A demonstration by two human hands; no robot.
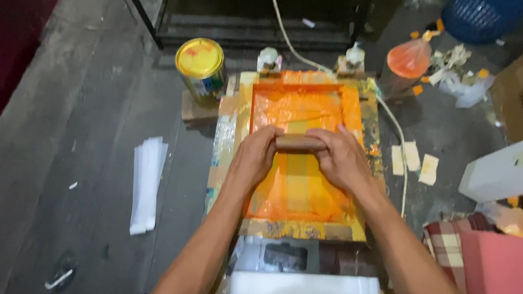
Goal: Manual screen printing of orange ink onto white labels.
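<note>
A wooden-framed printing screen lies flat on the dark floor, its mesh covered in orange ink. Across the middle of the mesh rests a squeegee with a brown wooden handle. My left hand grips the handle's left end. My right hand grips its right end, fingers curled over the top. Both forearms reach in from the bottom of the view. Below the screen's near edge lies a stack of white sheets.
A yellow-lidded paint can stands at the screen's far left corner. A white jerrycan, cardboard boxes, a pink foam pad and checked cloth crowd the right. White strips lie left. A metal frame and cable are behind.
</note>
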